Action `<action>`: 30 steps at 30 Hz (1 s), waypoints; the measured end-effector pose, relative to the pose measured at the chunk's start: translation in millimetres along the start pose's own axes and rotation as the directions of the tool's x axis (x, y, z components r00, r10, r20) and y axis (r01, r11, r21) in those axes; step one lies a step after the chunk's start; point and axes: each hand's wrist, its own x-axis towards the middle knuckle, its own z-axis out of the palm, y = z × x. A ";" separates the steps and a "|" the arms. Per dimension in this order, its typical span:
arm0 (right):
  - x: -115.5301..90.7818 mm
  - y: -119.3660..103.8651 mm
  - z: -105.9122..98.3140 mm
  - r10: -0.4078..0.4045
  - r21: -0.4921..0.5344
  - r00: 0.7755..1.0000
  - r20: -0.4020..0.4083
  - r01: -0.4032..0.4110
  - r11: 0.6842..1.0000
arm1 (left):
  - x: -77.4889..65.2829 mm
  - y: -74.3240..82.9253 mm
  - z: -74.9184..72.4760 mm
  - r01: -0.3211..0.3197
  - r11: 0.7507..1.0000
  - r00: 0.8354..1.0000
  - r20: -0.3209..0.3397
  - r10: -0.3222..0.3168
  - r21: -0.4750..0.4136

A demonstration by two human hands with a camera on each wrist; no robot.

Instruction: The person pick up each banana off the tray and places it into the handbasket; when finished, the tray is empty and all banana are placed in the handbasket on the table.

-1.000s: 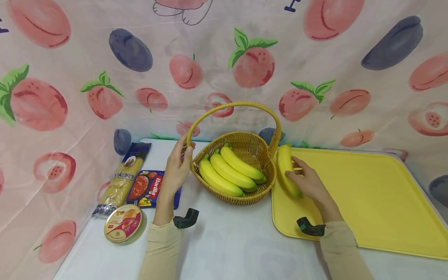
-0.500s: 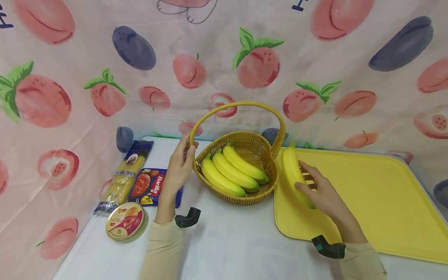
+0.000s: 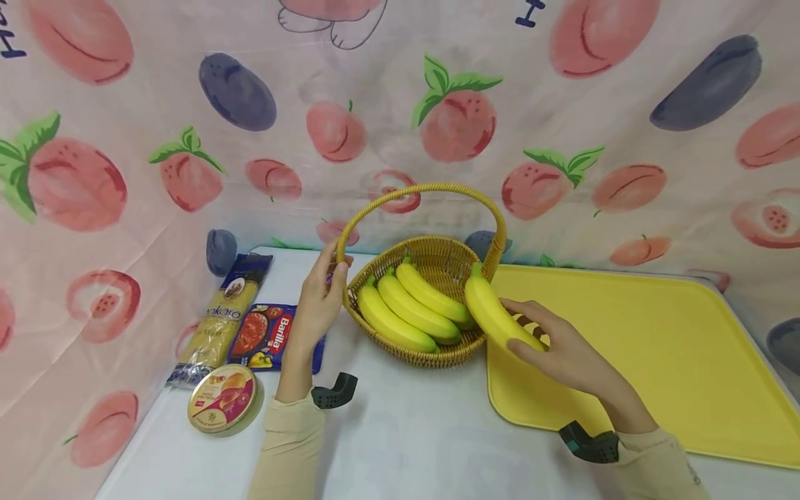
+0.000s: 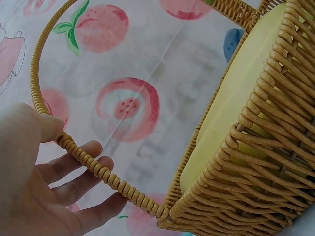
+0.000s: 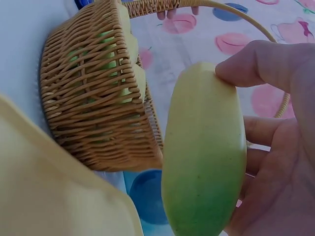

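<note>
My right hand [image 3: 559, 351] grips a yellow banana [image 3: 496, 312] between thumb and fingers, at the right rim of a wicker basket [image 3: 406, 355]. The green end of that banana [image 5: 204, 162] points toward the camera in the right wrist view. Several other bananas [image 3: 406, 316] lie side by side in the basket's left part. My left hand [image 3: 320, 298] holds the left foot of the basket's tall arched handle [image 3: 425, 187]. In the left wrist view the thumb is on one side of the handle [image 4: 106, 172] and the fingers [image 4: 101, 211] are on the other.
A yellow tray [image 3: 656, 347] lies to the right of the basket. On the left are a pasta pack [image 3: 219, 319], a blue Barilla pouch [image 3: 265, 337] and a round tin [image 3: 221, 399]. A fruit-printed cloth [image 3: 387, 104] hangs behind the white table [image 3: 412, 437].
Held in my right hand, the banana has moved left from over the tray to the basket's right rim, its top tilting left. My left hand stays on the handle.
</note>
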 end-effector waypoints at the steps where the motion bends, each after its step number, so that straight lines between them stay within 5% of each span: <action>1: 3.2 -1.3 0.1 -0.006 -0.001 1.000 0.003 0.006 1.000 | -0.1 -0.2 0.1 -0.001 1.000 1.000 0.001 0.001 -0.001; 22: 93.5 -17.3 15.1 -0.005 0.064 0.992 0.127 -0.003 0.998 | -1.3 -3.6 0.7 0.001 1.000 1.000 0.000 -0.001 -0.003; 30: 119.1 -16.4 26.5 0.020 0.008 0.990 0.142 -0.021 1.000 | -0.5 -1.7 0.8 -0.004 1.000 1.000 0.002 0.004 -0.007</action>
